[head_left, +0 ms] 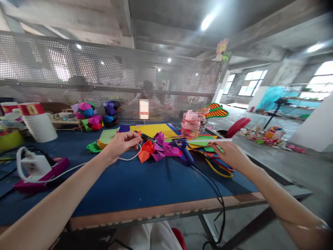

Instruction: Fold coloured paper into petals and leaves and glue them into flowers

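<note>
My left hand (125,143) is over the middle of the table, fingertips pinched together; whatever they hold is too small to make out. A white cable (131,158) loops just beneath it. Folded orange paper (146,151) and purple paper pieces (163,147) lie right beside its fingertips. To the right, a blue glue gun (185,150) rests with a long white glue stick (208,140) in line with its back end. My right hand (227,150) reaches to that stick's far end, fingers partly stretched, above coloured paper and yellow and blue strips (220,170). Whether it touches them is unclear.
A pink bottle (191,125) stands behind the glue gun. Stacked paper cups (38,121), a purple power strip (43,173) and folded paper balls (87,116) are on the left. A phone (144,109) stands against the perforated screen (109,69). A black cord hangs over the front edge.
</note>
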Demonstrator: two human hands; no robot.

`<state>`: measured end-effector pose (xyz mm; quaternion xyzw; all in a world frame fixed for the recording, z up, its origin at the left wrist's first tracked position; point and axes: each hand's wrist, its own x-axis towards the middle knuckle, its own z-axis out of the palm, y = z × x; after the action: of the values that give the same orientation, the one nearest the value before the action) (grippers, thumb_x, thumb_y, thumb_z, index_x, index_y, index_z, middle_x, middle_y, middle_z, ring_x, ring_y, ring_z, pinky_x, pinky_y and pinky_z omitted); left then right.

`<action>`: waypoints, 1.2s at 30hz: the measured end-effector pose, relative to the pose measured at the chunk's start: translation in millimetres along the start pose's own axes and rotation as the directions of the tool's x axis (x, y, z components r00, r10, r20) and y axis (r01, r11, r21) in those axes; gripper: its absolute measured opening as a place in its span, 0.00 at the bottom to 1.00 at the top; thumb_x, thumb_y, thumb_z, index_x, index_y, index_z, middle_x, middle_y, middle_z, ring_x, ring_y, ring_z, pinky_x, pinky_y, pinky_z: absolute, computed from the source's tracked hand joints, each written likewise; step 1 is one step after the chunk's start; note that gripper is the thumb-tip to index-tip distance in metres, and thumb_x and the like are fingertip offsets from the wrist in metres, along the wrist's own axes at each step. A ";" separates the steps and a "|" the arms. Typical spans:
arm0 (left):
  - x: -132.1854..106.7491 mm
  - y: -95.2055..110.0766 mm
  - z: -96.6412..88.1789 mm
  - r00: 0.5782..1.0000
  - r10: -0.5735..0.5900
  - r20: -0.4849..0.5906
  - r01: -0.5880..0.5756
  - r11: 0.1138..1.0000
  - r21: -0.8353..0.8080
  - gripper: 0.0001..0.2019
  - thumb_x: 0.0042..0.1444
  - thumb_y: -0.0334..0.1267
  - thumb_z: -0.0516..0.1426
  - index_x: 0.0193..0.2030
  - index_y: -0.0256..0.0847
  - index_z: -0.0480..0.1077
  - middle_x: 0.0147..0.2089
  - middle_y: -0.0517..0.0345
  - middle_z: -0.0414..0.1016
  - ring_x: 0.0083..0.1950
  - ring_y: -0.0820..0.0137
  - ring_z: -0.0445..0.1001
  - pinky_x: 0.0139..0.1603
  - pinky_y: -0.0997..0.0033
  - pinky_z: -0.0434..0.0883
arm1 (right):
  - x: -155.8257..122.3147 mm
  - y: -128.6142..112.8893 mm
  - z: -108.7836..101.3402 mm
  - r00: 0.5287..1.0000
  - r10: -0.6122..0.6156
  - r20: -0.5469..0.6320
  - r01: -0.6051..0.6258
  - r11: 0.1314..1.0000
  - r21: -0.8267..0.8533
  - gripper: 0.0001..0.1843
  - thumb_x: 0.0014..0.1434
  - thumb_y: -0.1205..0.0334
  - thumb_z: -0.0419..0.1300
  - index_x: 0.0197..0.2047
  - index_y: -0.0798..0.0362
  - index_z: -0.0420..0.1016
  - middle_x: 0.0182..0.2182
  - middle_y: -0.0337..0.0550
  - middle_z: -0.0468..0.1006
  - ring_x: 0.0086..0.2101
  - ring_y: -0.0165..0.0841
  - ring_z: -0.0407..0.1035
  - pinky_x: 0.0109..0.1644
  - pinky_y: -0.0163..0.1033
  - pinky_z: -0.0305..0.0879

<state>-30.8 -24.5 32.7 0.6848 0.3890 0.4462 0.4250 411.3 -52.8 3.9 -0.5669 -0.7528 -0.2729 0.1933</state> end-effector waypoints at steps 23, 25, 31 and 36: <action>8.7 -29.0 17.1 0.893 0.083 0.442 -0.445 0.310 0.840 0.24 0.46 0.39 0.59 0.53 0.39 0.72 0.45 0.47 0.78 0.48 0.54 0.74 0.54 0.57 0.66 | 76.1 -200.1 -41.5 0.926 -0.369 0.078 0.300 0.847 0.439 0.12 0.68 0.61 0.50 0.47 0.52 0.73 0.41 0.43 0.80 0.42 0.37 0.72 0.46 0.40 0.63; 4.7 -24.0 20.8 0.903 0.094 0.420 -0.429 0.239 0.871 0.22 0.47 0.34 0.56 0.51 0.37 0.72 0.43 0.45 0.78 0.45 0.54 0.76 0.50 0.57 0.69 | 92.9 -206.6 -29.4 0.940 -0.318 0.127 0.235 0.868 0.437 0.12 0.67 0.62 0.51 0.47 0.53 0.73 0.43 0.45 0.79 0.44 0.37 0.72 0.48 0.39 0.63; 18.3 -29.6 0.5 0.940 0.295 0.171 -0.312 0.538 0.783 0.20 0.50 0.26 0.49 0.46 0.39 0.76 0.47 0.49 0.80 0.49 0.57 0.77 0.50 0.59 0.71 | 129.3 -219.1 6.2 0.951 -0.163 0.265 0.066 0.939 0.338 0.13 0.65 0.60 0.52 0.48 0.56 0.72 0.47 0.53 0.77 0.49 0.41 0.70 0.48 0.40 0.62; 31.5 -26.3 -33.0 0.947 0.156 -0.281 -0.122 0.984 0.133 0.15 0.45 0.28 0.54 0.41 0.35 0.75 0.37 0.54 0.81 0.39 0.64 0.79 0.45 0.64 0.75 | 135.4 -227.5 27.2 0.948 -0.106 0.301 0.011 0.954 0.301 0.13 0.59 0.56 0.60 0.44 0.54 0.75 0.39 0.52 0.80 0.41 0.44 0.73 0.42 0.41 0.63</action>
<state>-56.4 20.9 25.0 0.6607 0.4228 0.5477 0.2909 155.3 18.2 20.5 -0.5448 -0.8229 -0.0695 0.1454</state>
